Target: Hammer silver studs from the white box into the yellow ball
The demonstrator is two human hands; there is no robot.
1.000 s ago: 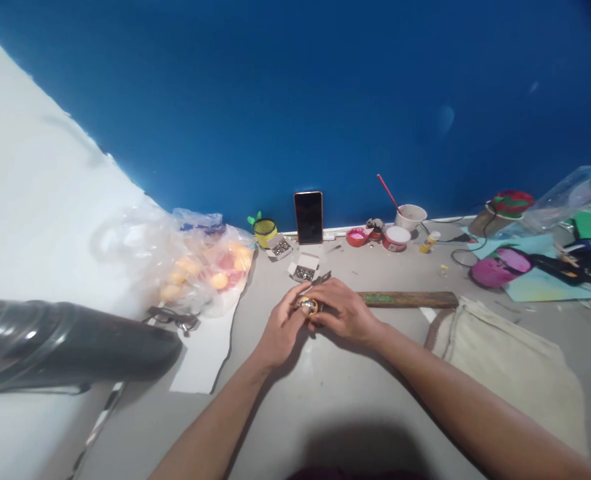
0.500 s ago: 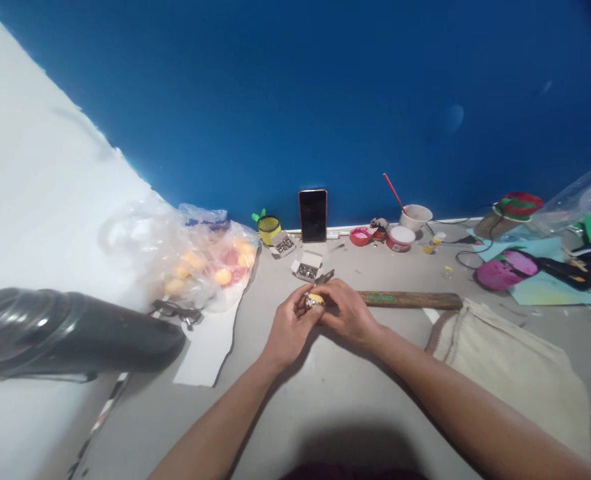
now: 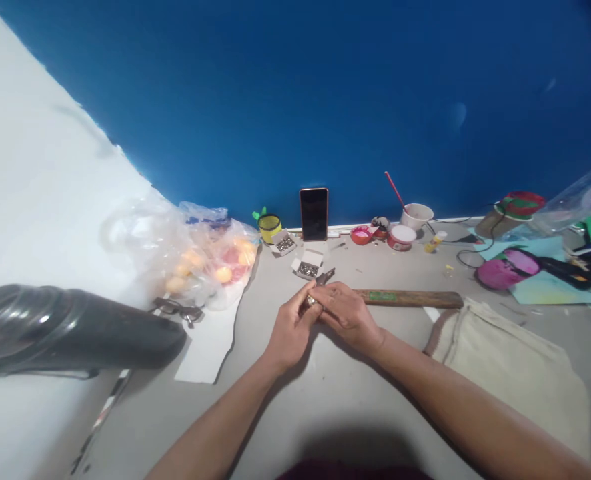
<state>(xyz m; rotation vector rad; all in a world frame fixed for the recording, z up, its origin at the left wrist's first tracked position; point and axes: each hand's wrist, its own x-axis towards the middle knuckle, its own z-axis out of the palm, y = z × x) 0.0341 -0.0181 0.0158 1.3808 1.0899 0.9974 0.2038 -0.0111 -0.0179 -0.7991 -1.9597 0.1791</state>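
Over the middle of the table, my left hand (image 3: 291, 327) is closed around a small yellow ball (image 3: 311, 302) with shiny silver studs on its side. My right hand (image 3: 348, 312) closes over the ball from the right, its fingers laid across the top, so most of the yellow is hidden. Just beyond my hands is an open white box (image 3: 308, 269) of small silver tacks. A second tack box (image 3: 284, 244) stands behind it to the left. A dark metal tool tip (image 3: 326, 275) pokes out behind my fingers.
A wooden handle (image 3: 413, 299) lies right of my hands, beside a beige cloth bag (image 3: 515, 373). Plastic bags with yellow balls (image 3: 224, 274) and a dark cylinder (image 3: 75, 330) are at left. A phone (image 3: 314, 215) leans on the blue wall near a white cup (image 3: 417, 217).
My right fingers have moved left over the ball and now cover its yellow top. My left hand keeps its hold, and the things on the table stay in place.
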